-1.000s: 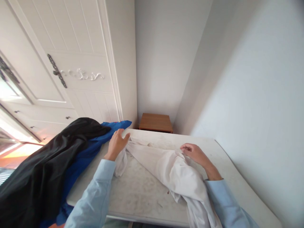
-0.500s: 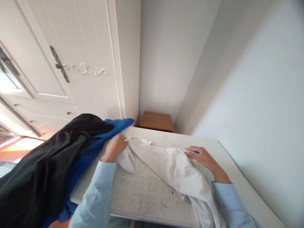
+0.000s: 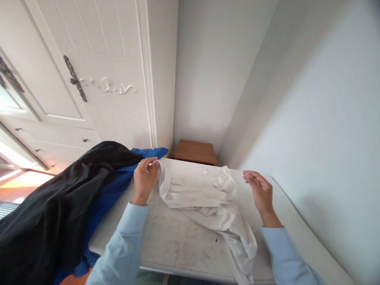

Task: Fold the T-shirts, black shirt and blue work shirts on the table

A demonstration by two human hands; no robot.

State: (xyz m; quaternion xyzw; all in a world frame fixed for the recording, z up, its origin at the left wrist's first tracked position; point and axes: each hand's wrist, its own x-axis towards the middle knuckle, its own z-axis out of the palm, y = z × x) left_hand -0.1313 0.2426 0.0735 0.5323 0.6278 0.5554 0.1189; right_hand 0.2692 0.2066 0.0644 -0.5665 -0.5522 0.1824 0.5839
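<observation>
A crumpled white cloth garment (image 3: pixel 204 198) lies across the pale tabletop (image 3: pixel 178 241), one end trailing over the near edge. Its far left end is pinched between the thumb and fingers of my left hand (image 3: pixel 145 178), raised slightly from the surface. To the right of the garment, my right hand (image 3: pixel 261 192) hovers above the table with thumb and fingertips together. No cloth shows in that hand, and a gap separates it from the garment.
Black cloth (image 3: pixel 74 198) and blue cloth (image 3: pixel 102 202) are heaped over the table's left side. Behind them stands a white wardrobe (image 3: pixel 118 51). A small brown wooden cabinet (image 3: pixel 196 151) sits beyond the far edge, and a wall (image 3: pixel 332 138) runs along the right.
My right hand has let go of the white garment and moved up and right. My left hand has shifted slightly up, still holding its end. The garment now lies more spread out.
</observation>
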